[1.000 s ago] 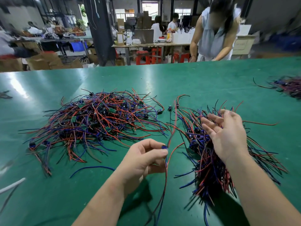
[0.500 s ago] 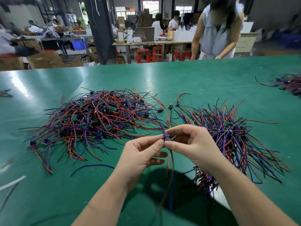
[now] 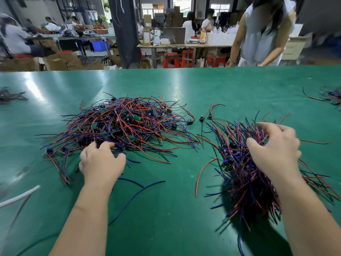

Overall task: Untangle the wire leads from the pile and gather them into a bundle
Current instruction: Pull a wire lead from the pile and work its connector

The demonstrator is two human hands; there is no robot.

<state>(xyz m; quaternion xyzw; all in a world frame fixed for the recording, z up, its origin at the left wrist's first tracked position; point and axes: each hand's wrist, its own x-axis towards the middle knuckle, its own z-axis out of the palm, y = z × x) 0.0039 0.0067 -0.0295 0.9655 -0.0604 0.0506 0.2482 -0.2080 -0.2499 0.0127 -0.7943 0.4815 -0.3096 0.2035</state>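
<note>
The worktop [image 3: 184, 85] is covered in a smooth green mat with a dull sheen. On its left half lies the pile of wire leads [image 3: 129, 124]: a loose, springy heap of thin red, blue and black insulated strands with small green circuit boards and dark connectors caught in it. To the right, well apart, is the bundle [image 3: 247, 178], its leads lying roughly parallel and fanning out at both ends.

Half a second ago both hands met in the middle, pinching one lead's connector. Now the right hand [image 3: 273, 150] grips the bundle from above, fingers curled round its upper part. The left hand [image 3: 100, 161] has its fingers bent down into the pile's near edge; whether it holds a lead I cannot tell.

A person [image 3: 262, 34] leans in at the far edge. A loose blue wire [image 3: 140, 191] curves between the forearms, and a white tube [image 3: 18, 197] lies at the left.
</note>
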